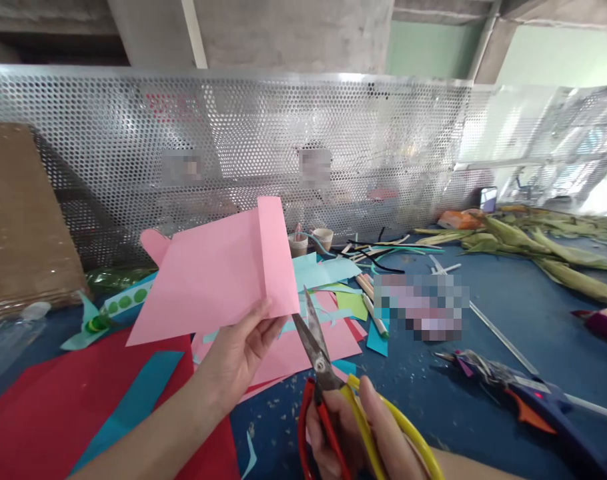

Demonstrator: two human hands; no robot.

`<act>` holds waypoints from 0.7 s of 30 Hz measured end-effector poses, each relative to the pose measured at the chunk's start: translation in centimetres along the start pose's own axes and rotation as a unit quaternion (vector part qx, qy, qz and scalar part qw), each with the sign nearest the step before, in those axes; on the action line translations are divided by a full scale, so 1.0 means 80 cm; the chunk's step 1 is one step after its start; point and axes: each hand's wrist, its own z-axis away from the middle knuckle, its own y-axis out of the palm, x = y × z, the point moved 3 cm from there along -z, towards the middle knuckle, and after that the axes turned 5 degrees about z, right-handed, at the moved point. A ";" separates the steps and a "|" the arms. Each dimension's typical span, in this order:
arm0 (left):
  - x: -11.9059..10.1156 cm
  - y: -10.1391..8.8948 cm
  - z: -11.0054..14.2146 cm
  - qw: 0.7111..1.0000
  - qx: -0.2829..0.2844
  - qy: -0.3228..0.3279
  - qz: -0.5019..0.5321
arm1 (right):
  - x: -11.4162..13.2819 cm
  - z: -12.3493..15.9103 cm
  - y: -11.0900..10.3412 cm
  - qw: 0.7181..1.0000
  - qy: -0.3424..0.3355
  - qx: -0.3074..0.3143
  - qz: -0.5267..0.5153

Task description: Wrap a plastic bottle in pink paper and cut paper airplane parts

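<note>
My left hand (241,353) pinches the lower edge of a pink sheet of paper (213,270), raised above the table. A strip along the sheet's right side is folded over, and a rounded pink tab sticks out at its upper left. In my right hand (353,427) is a pair of scissors (321,367) with one red and one yellow handle loop. Their blades are spread apart, the tips close to the lower right corner of the folded strip. Whether a blade touches the paper I cannot tell.
Red paper (43,407) with a blue strip (133,407) lies at left; pink scraps (293,353) lie beneath my hands. A glue gun (518,393) rests at right, near a clear stick (503,337). Corn husks (513,237), paper cups (323,238) and a perforated metal screen (263,133) stand behind.
</note>
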 end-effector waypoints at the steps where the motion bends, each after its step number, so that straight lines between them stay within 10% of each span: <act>1: 0.001 -0.001 0.000 1.000 0.000 0.002 0.000 | -0.002 -0.001 -0.001 1.000 -0.006 -0.006 -0.009; 12: 0.009 -0.006 0.006 1.000 0.003 -0.021 0.010 | 0.018 0.005 0.009 0.998 0.015 0.051 -0.032; 21: 0.008 -0.007 0.011 0.999 0.010 -0.032 0.004 | 0.020 0.009 0.010 0.997 -0.004 -0.024 -0.072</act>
